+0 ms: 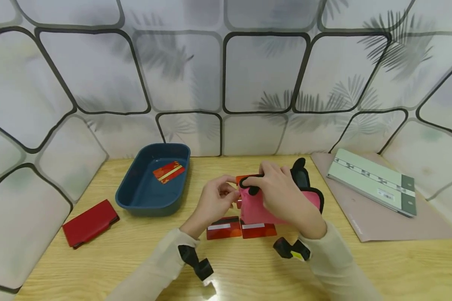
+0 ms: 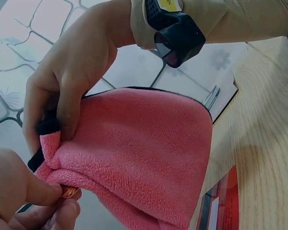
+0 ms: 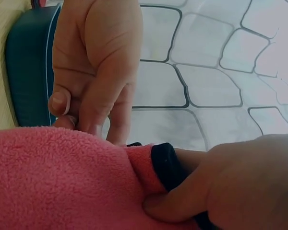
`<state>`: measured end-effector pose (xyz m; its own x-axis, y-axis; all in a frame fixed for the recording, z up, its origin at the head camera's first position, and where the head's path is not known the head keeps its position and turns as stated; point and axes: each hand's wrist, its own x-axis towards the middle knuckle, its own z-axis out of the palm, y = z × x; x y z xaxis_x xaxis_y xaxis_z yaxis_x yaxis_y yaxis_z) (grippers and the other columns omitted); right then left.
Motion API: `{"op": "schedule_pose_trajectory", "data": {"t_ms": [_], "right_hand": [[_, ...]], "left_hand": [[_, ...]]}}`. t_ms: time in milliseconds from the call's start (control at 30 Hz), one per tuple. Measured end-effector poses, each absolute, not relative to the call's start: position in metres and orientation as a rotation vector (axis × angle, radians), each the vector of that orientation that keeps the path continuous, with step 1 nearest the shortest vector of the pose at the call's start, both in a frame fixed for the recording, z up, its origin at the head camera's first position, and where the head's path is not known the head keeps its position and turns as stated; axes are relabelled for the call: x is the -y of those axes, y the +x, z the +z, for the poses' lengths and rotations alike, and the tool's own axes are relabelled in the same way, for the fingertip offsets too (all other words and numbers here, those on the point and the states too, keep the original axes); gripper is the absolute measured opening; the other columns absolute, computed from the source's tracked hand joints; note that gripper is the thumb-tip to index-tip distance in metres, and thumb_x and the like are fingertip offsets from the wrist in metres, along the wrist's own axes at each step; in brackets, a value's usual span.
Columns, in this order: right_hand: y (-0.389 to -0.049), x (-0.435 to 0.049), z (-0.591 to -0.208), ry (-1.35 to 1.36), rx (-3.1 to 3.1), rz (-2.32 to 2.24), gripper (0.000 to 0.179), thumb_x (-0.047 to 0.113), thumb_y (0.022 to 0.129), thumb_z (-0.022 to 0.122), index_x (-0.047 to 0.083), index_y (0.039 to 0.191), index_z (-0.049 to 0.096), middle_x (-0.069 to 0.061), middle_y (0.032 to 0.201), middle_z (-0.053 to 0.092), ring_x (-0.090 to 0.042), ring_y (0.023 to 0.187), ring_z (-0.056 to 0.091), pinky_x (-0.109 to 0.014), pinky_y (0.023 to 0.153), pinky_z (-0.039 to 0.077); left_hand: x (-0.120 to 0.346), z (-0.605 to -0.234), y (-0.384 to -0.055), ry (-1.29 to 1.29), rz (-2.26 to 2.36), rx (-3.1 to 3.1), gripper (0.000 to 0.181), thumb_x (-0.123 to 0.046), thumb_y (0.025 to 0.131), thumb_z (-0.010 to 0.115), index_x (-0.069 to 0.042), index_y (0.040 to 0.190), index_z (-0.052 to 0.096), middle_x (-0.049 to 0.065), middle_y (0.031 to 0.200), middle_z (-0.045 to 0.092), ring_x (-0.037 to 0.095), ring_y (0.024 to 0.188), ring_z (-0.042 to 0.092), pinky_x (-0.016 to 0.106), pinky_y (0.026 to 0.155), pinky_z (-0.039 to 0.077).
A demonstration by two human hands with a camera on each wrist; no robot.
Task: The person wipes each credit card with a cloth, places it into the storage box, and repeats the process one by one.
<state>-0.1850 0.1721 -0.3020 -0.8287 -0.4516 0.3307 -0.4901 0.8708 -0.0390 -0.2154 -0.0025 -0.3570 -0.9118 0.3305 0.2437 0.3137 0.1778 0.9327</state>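
A pink fleece cloth (image 1: 256, 209) with black edging hangs over the table, gripped near its black-edged corner by my right hand (image 1: 284, 196). In the right wrist view, the right thumb presses on the pink fleece (image 3: 62, 177). My left hand (image 1: 214, 198) is at the cloth's left edge. Its thumb and fingers pinch a small orange-red card (image 2: 69, 191), mostly hidden by the fingers and the cloth. Two red cards with pale strips, a left one (image 1: 223, 228) and a right one (image 1: 259, 231), lie side by side below the cloth.
A blue basin (image 1: 135, 198) at the left holds a red-and-gold card (image 1: 168, 172). Left of it lies a red wallet (image 1: 90, 223). At the right, a pale green notebook (image 1: 369, 179) sits on a pinkish-beige sheet (image 1: 355, 209). Patterned fabric (image 1: 263, 75) stands behind the table.
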Motion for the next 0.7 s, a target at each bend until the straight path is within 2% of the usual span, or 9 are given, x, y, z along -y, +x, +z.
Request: {"op": "schedule_pose_trajectory", "data": {"t_ms": [100,200,433,700], "right_hand": [[-0.187,-0.175,-0.299,0.688,2.761,0.195,0.04,-0.009,0.084,0.056,0.021,0.103,0.074,-0.003,0.08,0.042,-0.021,0.074,0.042,-0.035,0.067,0.026],[-0.188,-0.18,-0.296,0.652,2.785,0.213,0.041,-0.009,0.085,0.053,0.02,0.103,0.075,-0.003,0.08,0.043,-0.022,0.075,0.043,-0.036,0.068,0.026],[-0.193,-0.196,-0.29,0.575,2.794,0.208,0.042,-0.009,0.084,0.05,0.018,0.105,0.074,-0.008,0.083,0.048,-0.025,0.084,0.048,-0.04,0.069,0.03],[-0.197,-0.208,-0.289,0.536,2.759,0.211,0.041,-0.008,0.083,0.047,0.016,0.104,0.074,-0.009,0.083,0.049,-0.027,0.083,0.048,-0.043,0.069,0.03]], "left_hand": [[0.003,-0.356,-0.216,0.619,1.898,-2.397,0.025,0.004,0.089,0.062,0.002,0.113,0.063,0.018,0.08,0.068,0.023,0.062,0.059,0.021,0.054,0.046],[0.003,-0.356,-0.216,0.596,1.907,-2.388,0.027,0.005,0.089,0.062,0.003,0.116,0.061,0.018,0.08,0.068,0.022,0.063,0.06,0.022,0.057,0.048],[0.003,-0.353,-0.217,0.552,1.929,-2.384,0.023,0.005,0.087,0.064,0.001,0.11,0.062,0.018,0.077,0.068,0.015,0.059,0.058,0.025,0.057,0.051],[0.006,-0.352,-0.216,0.504,1.928,-2.397,0.025,0.006,0.087,0.065,0.0,0.111,0.062,0.016,0.076,0.068,0.015,0.058,0.058,0.024,0.054,0.048]]}}
